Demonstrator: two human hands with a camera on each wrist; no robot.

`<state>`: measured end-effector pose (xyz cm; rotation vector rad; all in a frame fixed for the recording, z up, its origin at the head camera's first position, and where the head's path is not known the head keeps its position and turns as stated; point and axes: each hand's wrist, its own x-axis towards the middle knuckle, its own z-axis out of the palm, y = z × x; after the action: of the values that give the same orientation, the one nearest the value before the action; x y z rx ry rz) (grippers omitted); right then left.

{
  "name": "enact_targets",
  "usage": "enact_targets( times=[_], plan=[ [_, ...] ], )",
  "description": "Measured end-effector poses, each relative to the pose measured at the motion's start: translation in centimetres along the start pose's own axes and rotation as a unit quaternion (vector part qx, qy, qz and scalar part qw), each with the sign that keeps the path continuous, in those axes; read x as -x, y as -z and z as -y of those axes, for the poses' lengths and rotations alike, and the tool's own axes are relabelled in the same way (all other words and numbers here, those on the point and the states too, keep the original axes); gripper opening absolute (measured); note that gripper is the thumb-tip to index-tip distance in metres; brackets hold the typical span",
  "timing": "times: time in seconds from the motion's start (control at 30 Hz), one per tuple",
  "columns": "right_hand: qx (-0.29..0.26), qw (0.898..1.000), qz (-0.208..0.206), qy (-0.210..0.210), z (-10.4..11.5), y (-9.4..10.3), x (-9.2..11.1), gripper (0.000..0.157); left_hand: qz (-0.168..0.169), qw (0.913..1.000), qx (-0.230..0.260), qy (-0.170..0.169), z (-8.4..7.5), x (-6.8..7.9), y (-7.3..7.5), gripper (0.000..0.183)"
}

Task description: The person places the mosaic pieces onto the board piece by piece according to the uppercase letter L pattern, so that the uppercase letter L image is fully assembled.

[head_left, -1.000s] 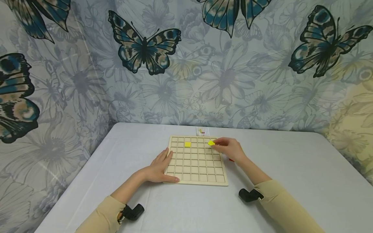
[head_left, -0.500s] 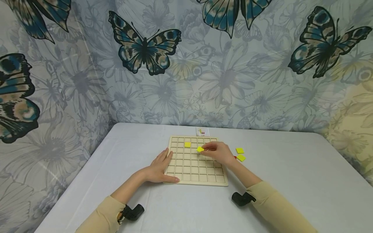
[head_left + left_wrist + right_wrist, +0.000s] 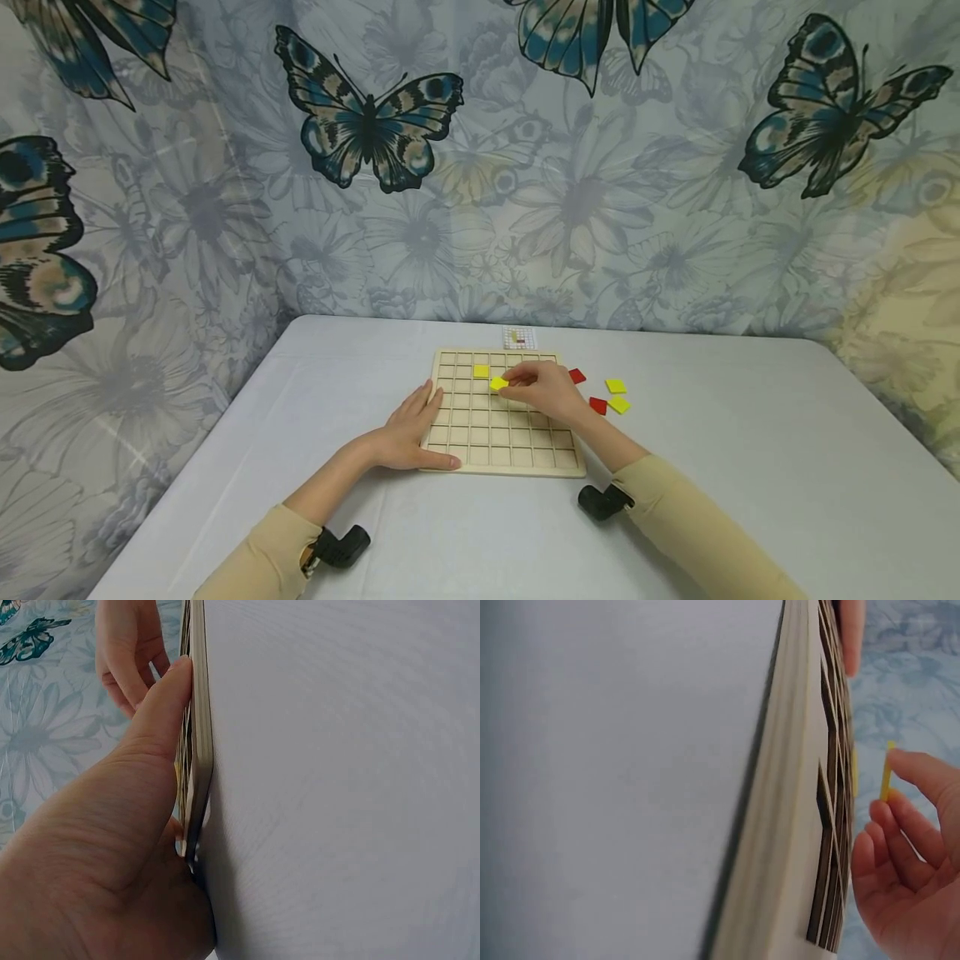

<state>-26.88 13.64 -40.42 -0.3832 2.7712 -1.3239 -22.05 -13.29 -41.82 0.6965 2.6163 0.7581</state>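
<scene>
A square wooden grid board lies on the white table. My left hand rests along its left side, fingers straight, with the thumb on the front left corner. Between thumb and fingertips my right hand pinches a yellow square tile, held over the upper middle cells. From the right wrist view, that tile stands edge-on in the pinch, a little off the board. Another yellow tile sits in a cell near the board's back edge, just left of the held one.
Right of the board lie two loose yellow tiles and two red tiles, one partly behind the right hand. A small card with a printed coloured grid lies behind the board. A butterfly-patterned cloth hangs behind the table.
My right hand has carried the yellow tile leftward over the board and slightly toward me. This uncovered the loose tiles on the right. The left hand has stayed put.
</scene>
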Motion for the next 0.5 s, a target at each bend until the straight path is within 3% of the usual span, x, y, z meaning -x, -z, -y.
enact_targets(
  times=[0.5],
  plan=[
    [0.044,0.999,-0.006,0.03,0.9,-1.4,-2.0,0.025,-0.003,1.0,-0.003,-0.002,0.0,0.0,0.0,0.115]
  ],
)
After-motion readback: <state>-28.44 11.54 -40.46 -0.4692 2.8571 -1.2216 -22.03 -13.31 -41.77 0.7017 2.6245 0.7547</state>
